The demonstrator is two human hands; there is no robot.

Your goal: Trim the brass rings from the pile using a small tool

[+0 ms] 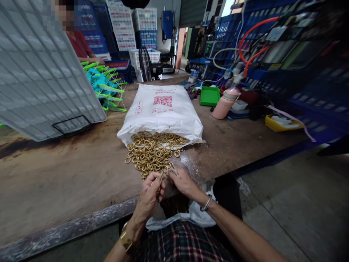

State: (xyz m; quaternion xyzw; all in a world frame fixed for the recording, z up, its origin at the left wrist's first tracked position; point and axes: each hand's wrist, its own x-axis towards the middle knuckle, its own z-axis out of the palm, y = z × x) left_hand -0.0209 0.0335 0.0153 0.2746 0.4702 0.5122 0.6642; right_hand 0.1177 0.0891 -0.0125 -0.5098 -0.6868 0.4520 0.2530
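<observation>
A heap of brass-coloured rings [152,154] spills from the open mouth of a white woven sack [166,109] with red print. Just in front of the heap, my left hand [152,189] is closed around several of these rings, with fingers pinched near its top. Close beside it, my right hand [182,181] is closed on a small slim tool [175,171], whose end points up at the heap's near edge. The two hands are almost touching at the fingertips. An open bag [197,214] lies on the lap below them.
At the left stands a large white crate [49,72], with green and blue plastic parts [109,87] behind. Right of the sack are a green tray [209,96], a pink bottle [225,104] and a yellow tray [283,123]. A person in red [79,43] is at the back left.
</observation>
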